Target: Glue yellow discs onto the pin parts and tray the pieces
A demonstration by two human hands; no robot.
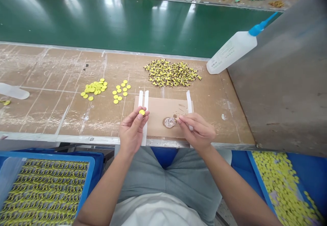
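My left hand (133, 129) pinches a small round yellow disc (142, 112) between thumb and fingers, above the left edge of a cardboard sheet (155, 117). My right hand (196, 129) is closed in a pinch at the right side of a clear, glue-like puddle (169, 122) on that sheet. A tiny thing shows at its fingertips, too small to make out. Behind the sheet lies a heap of small yellow-and-black pieces (173, 73). Loose yellow discs (121, 90) and a pile of more discs (94, 87) lie to the left.
White tape strips (189, 105) cross the sheet. A white bottle with a blue nozzle (231, 52) leans on the metal panel (286, 83) at right. Beyond runs a green belt (102, 21). Blue trays (92, 171) of yellow pieces stand below on both sides.
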